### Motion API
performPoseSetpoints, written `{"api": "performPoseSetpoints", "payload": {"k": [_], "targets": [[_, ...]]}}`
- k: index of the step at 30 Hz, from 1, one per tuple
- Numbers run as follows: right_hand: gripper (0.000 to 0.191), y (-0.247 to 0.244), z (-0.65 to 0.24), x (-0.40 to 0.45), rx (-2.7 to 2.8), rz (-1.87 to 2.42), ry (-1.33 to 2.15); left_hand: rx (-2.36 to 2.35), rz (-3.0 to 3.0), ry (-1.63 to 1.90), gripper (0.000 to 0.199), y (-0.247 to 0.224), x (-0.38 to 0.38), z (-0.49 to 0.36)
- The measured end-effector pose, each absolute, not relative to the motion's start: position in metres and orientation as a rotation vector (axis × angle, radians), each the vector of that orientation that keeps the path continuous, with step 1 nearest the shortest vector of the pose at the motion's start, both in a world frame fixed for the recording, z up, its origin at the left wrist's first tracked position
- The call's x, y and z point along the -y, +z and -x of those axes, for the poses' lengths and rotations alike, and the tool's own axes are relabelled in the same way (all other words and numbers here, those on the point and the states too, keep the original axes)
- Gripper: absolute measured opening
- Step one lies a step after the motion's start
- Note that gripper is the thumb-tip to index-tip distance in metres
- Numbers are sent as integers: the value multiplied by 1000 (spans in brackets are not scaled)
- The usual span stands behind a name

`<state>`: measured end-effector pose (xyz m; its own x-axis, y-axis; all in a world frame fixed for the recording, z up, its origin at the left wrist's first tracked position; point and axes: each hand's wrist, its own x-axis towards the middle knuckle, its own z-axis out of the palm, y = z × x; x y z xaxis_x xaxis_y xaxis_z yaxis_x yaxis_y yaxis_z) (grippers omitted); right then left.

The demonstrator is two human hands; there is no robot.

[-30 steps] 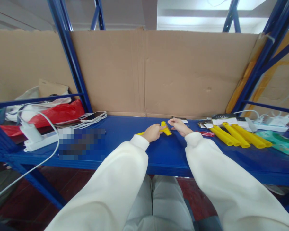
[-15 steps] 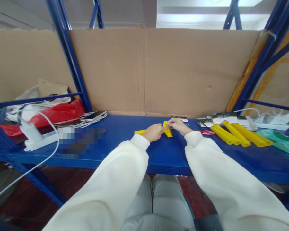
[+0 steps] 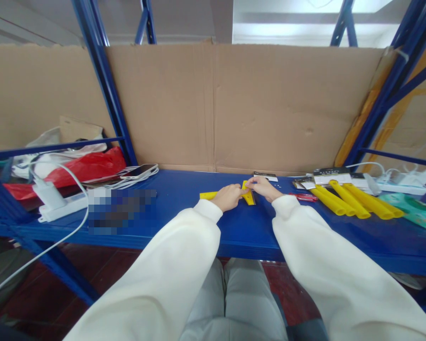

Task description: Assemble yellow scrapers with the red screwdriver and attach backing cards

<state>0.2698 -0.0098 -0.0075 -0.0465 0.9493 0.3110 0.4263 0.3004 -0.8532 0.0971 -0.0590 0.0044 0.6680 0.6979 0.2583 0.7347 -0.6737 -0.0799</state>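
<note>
A yellow scraper [image 3: 249,197] with a long handle and a wide, flared head lies over the blue shelf in front of me. My left hand [image 3: 229,197] is closed around its handle close to the head, and the handle's end [image 3: 208,195] sticks out to the left. At the head's upper part, my right hand [image 3: 264,187] has its thumb and fingers pinched together. Whether a small part is between those fingertips is too small to make out. The two hands nearly meet at the head.
Several yellow tubular handles [image 3: 358,201] lie to the right, beside red pieces [image 3: 303,197] and black-and-white packets [image 3: 332,175]. A green pack [image 3: 412,210] and white power strip [image 3: 399,187] are at far right. A phone [image 3: 139,171] and red bag [image 3: 88,166] lie left. Cardboard [image 3: 262,109] stands behind.
The view has shifted slightly. My left hand stays on the scraper handle, and my right fingers have moved only a little at its head.
</note>
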Motion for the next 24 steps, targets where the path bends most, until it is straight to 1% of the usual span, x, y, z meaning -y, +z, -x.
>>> {"api": "performPoseSetpoints", "payload": {"k": [11, 18, 21, 24], "targets": [[9, -11, -268, 8, 1564, 1304, 740, 1156, 2712, -348, 42, 2, 56, -96], [18, -9, -267, 7, 1324, 1234, 740, 1173, 2707, -390, 42, 1, 52, -96], [19, -3, -268, 13, 1263, 1186, 936, 1229, 2684, -445, 43, 1, 48, -94], [15, 3, -269, 24, 1376, 1156, 1230, 1334, 2627, -503, 43, 2, 46, -92]]}}
